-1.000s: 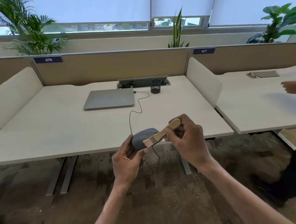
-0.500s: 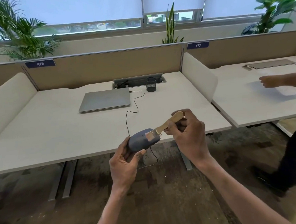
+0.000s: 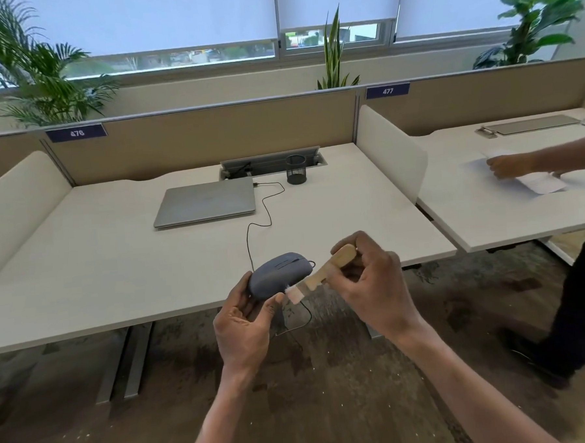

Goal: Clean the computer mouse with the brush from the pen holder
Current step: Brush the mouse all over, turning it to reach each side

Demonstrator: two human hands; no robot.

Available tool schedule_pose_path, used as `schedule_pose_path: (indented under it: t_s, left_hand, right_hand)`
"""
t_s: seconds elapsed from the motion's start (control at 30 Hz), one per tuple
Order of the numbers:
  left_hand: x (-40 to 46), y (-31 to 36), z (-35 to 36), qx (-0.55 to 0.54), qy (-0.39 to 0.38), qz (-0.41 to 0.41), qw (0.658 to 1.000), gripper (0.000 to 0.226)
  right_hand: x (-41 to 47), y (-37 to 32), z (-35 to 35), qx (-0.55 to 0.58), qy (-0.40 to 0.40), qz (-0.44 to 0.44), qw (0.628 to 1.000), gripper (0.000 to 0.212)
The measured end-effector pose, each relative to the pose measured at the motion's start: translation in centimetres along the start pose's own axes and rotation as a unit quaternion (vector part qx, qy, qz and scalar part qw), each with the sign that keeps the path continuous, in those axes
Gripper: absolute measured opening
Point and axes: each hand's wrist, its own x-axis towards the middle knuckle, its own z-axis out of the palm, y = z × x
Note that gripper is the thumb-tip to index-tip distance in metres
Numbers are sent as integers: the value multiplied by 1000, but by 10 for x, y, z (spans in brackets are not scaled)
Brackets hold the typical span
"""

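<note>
My left hand (image 3: 244, 329) grips a grey wired mouse (image 3: 279, 278) from below, in the air just off the desk's front edge. Held in my right hand (image 3: 369, 288) is a small brush (image 3: 321, 274) with a pale wooden handle. Its light bristles touch the mouse's near right side by my left thumb. The mouse's black cable (image 3: 262, 219) runs back over the desk to the closed laptop. A black mesh pen holder (image 3: 296, 169) stands at the back of the desk.
A closed silver laptop (image 3: 206, 201) lies on the white desk (image 3: 100, 265), left of the pen holder. A cable tray sits behind them. White side dividers flank the desk. At the right desk (image 3: 507, 216) another person's hand (image 3: 506, 166) rests on papers.
The brush has slid from the top of the mouse down to its near right edge. The mouse has tilted so more of its top shows. The other person's hand has shifted on the papers.
</note>
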Motion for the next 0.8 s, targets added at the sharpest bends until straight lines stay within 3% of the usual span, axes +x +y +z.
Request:
schedule_pose_path:
  t_s: [0.1, 0.33, 0.43, 0.6, 0.8]
  left_hand:
    - [1, 1, 0, -3, -1, -2, 1000, 63]
    - [4, 2, -5, -12, 21, -13, 1000, 66]
    - [3, 1, -3, -5, 22, -14, 1000, 66]
    - [3, 4, -2, -21, 25, -23, 999, 71]
    - [0, 4, -5, -18, 25, -22, 999, 68]
  right_hand:
    - [-5, 8, 5, -10, -6, -9, 1000, 20]
    - [-9, 19, -6, -31, 133, 24, 990, 23]
    - [-19, 10, 1, -42, 91, -18, 995, 20]
    - [-42, -7, 14, 35, -29, -47, 998, 18]
    - [-26, 10, 5, 42, 20, 29, 998, 21]
